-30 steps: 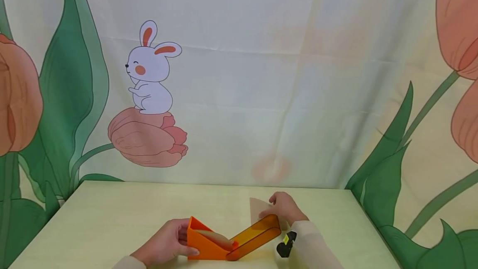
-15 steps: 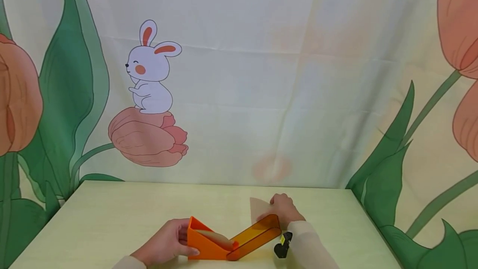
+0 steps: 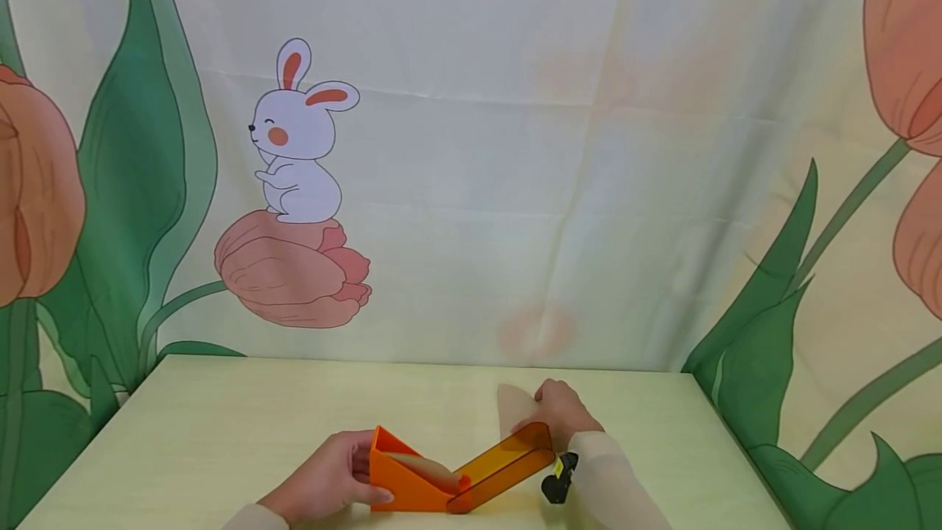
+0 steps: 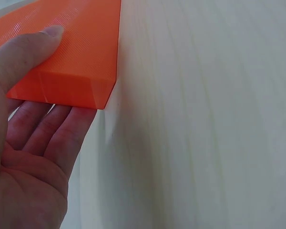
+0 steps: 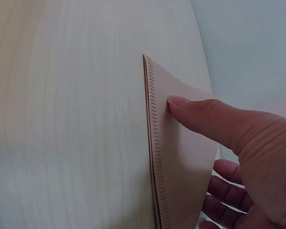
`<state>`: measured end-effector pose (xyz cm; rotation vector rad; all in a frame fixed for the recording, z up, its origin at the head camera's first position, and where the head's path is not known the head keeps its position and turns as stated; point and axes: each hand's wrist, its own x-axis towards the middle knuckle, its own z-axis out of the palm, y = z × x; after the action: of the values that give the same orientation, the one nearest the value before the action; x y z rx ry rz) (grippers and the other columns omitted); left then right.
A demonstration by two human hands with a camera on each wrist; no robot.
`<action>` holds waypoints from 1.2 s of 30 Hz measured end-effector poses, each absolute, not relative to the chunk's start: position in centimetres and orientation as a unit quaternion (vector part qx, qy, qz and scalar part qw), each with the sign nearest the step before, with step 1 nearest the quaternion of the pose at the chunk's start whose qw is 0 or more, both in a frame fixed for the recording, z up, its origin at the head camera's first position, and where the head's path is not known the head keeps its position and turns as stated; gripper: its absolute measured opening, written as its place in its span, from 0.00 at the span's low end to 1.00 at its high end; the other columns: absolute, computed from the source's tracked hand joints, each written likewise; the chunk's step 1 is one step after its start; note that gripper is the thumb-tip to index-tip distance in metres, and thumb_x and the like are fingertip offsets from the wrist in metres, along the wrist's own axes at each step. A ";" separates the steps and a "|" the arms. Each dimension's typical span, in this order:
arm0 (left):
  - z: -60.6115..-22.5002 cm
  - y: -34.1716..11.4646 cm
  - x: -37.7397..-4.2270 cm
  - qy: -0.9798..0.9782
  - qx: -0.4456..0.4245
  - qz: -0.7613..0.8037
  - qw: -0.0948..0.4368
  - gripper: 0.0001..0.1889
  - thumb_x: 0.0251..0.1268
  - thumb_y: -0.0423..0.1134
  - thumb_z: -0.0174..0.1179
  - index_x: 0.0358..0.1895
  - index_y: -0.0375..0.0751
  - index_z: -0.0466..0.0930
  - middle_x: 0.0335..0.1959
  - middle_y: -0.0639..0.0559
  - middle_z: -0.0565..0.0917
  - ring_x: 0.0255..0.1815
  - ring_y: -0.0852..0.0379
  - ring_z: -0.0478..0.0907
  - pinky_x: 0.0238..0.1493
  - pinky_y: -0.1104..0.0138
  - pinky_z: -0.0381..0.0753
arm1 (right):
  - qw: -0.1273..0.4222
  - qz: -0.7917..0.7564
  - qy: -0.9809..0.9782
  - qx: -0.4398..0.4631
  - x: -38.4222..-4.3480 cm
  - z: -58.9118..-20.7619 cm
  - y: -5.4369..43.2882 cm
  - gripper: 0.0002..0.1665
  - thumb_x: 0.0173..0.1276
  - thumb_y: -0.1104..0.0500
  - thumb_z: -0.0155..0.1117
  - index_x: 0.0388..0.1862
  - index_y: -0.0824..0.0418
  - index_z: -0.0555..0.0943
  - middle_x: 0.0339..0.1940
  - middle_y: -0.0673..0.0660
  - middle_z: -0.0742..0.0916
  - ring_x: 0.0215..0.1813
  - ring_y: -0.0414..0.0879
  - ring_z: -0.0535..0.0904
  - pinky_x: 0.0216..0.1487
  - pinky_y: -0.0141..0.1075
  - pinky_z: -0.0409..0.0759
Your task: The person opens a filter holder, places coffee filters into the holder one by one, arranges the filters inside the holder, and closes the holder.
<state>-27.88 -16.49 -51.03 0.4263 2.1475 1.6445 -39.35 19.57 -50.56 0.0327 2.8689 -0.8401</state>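
Two grips: the left hand (image 3: 327, 473) clasps the orange filter box (image 3: 405, 485) on the table (image 3: 257, 399), amber lid (image 3: 502, 473) open; beyond it, the right hand (image 3: 565, 414) pinches a paper coffee filter (image 5: 186, 157), ideally lightly, without creasing.

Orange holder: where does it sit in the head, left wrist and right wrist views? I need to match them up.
Head: the orange holder is at the bottom, just left of centre, gripped at its left end by the left hand.
Left wrist: upper left corner, in the same hand.
Right wrist: not in it.
Shared landmark: the pale tabletop, in all three.
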 end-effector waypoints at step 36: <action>-51.2 -16.6 -27.9 0.775 0.143 0.584 0.195 0.27 0.54 0.38 0.77 0.59 0.43 0.81 0.53 0.50 0.88 0.49 0.52 0.85 0.59 0.56 0.86 | 0.049 -0.282 0.958 -0.006 -39.2 -50.5 19.2 0.42 0.45 0.50 0.89 0.55 0.62 0.77 0.50 0.58 0.86 0.48 0.53 0.80 0.60 0.54 0.82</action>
<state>-27.91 -16.56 -51.24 0.4017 2.1733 1.6361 -39.20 19.24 -50.51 -0.0194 2.9190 -0.8600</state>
